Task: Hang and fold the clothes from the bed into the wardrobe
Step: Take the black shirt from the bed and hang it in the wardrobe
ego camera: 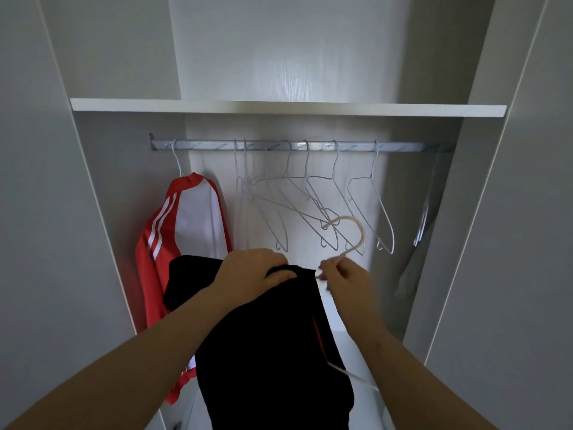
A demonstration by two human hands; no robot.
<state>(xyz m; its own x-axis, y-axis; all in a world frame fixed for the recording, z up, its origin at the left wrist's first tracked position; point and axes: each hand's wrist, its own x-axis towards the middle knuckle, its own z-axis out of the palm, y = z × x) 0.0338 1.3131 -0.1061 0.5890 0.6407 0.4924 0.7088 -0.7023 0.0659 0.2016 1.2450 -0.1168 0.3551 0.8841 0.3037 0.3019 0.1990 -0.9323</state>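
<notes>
While my left hand (254, 271) clutches the bunched top edge of the soft black garment (263, 352) and my right hand (347, 277) pinches the neck of the pale pink hanger (361, 235) just beside it, I judge the cloth should sit squarely on the hanger before I lift its smooth curved hook to the metal rail (279, 146) above, into a gap among the thin wire hangers (310, 193), right of the red-and-white striped jacket (186, 231).

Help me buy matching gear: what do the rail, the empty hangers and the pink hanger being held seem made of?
Rail: probably metal, satin grey with soft glints and printed blue lettering, perhaps a film. Empty hangers: thin bent wire, pale, possibly coated. Pink hanger: thicker, matte hook, likely plastic or coated wire; cannot tell which.
</notes>
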